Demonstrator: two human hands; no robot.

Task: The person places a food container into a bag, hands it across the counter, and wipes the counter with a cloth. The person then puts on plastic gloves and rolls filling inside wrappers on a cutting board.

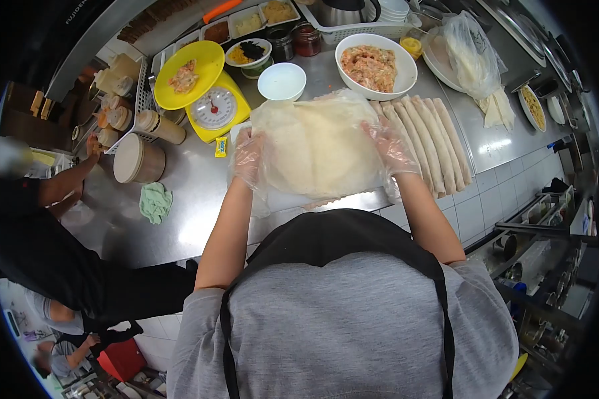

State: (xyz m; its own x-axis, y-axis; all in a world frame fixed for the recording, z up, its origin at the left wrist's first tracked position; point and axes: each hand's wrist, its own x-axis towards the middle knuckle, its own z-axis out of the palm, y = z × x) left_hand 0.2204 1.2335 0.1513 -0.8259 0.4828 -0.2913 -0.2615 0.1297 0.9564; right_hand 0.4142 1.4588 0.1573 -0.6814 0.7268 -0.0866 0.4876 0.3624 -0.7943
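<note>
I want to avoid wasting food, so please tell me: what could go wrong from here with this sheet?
The thin pale sheet might tear, since the left hand and the right hand hold it by its two sides. The right hand is close beside the row of long rolls, so a wide move could press or shift them. The small pale bowl stands right by the sheet's far edge and might get bumped.

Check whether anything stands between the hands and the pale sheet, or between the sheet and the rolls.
Only clear plastic gloves come between the left hand or right hand and the pale sheet; both hold its sides. Toward the rolls, the right hand itself stands in the way, at the sheet's edge.
</note>
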